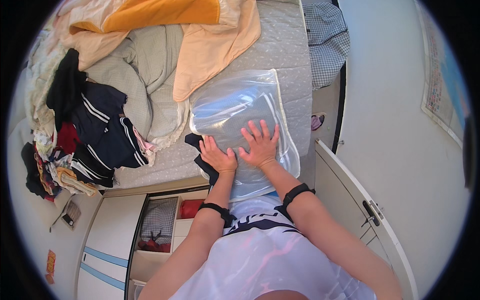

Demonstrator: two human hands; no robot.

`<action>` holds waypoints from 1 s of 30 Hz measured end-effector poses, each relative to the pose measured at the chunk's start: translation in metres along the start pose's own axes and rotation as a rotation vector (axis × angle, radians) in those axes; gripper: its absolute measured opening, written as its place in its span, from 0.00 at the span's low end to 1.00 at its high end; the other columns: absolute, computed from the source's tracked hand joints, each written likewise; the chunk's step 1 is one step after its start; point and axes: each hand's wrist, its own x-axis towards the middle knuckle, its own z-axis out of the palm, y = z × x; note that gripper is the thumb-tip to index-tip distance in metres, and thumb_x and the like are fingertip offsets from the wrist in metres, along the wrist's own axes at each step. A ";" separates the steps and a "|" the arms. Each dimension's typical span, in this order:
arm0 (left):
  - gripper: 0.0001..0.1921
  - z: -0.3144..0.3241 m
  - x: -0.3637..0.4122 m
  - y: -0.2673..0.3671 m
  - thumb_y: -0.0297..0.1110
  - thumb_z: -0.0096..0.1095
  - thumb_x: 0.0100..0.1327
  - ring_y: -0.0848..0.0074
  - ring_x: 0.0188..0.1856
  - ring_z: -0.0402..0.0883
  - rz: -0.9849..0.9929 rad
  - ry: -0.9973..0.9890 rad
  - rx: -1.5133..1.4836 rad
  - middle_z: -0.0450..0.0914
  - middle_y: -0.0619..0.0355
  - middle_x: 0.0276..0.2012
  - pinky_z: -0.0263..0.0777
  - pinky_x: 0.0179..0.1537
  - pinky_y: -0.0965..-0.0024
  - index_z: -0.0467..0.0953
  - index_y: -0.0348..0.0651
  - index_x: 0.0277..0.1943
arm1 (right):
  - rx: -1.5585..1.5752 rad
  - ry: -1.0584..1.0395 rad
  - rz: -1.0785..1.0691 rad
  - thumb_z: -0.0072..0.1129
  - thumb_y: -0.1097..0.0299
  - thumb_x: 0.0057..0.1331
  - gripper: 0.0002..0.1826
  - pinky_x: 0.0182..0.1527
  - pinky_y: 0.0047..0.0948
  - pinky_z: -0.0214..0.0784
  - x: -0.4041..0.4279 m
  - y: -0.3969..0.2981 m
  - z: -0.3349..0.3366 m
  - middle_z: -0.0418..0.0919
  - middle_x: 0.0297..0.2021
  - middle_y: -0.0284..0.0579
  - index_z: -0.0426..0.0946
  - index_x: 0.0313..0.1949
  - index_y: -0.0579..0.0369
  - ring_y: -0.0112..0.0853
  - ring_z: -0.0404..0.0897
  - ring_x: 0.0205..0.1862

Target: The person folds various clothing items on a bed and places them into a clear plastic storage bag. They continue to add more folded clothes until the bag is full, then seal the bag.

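A translucent storage bag (228, 112) with white-piped edges lies on the near edge of the bed. Folded clothing shows faintly through its glossy upper side. My left hand (218, 155) presses flat on the bag's left part, fingers slightly apart. Dark navy fabric (206, 165) pokes out along the bag's left side, close to that hand. Spread wide, my right hand (260, 143) rests palm-down on the bag's middle right. Neither hand grips anything. What lies under my palms is hidden.
Dark clothes with white stripes (112, 131) are heaped at the bed's left. A peach and orange quilt (213, 56) covers the far side. An open wardrobe (153, 258) stands below left, a white door (352, 191) at right. A checked bundle (326, 45) sits beyond the bed.
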 end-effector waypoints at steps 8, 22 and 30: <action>0.41 -0.001 -0.004 -0.003 0.58 0.51 0.61 0.47 0.76 0.53 0.005 0.001 -0.027 0.62 0.49 0.73 0.42 0.72 0.36 0.61 0.40 0.72 | -0.069 0.015 -0.028 0.64 0.47 0.51 0.40 0.72 0.73 0.34 -0.002 0.000 -0.002 0.59 0.73 0.34 0.68 0.66 0.32 0.45 0.50 0.77; 0.72 -0.081 0.049 0.011 0.64 0.81 0.44 0.43 0.77 0.49 -0.383 -0.353 -0.025 0.56 0.40 0.75 0.51 0.70 0.34 0.35 0.39 0.79 | -0.416 0.023 -0.057 0.58 0.50 0.66 0.36 0.70 0.76 0.37 0.011 -0.044 -0.049 0.57 0.76 0.41 0.62 0.73 0.42 0.47 0.51 0.78; 0.66 -0.063 0.073 -0.030 0.59 0.83 0.42 0.47 0.68 0.70 -0.141 -0.513 -0.489 0.70 0.30 0.64 0.66 0.67 0.58 0.50 0.28 0.75 | -0.297 -0.129 -0.013 0.56 0.43 0.66 0.43 0.68 0.82 0.32 -0.039 -0.112 -0.043 0.53 0.77 0.44 0.60 0.74 0.52 0.52 0.47 0.79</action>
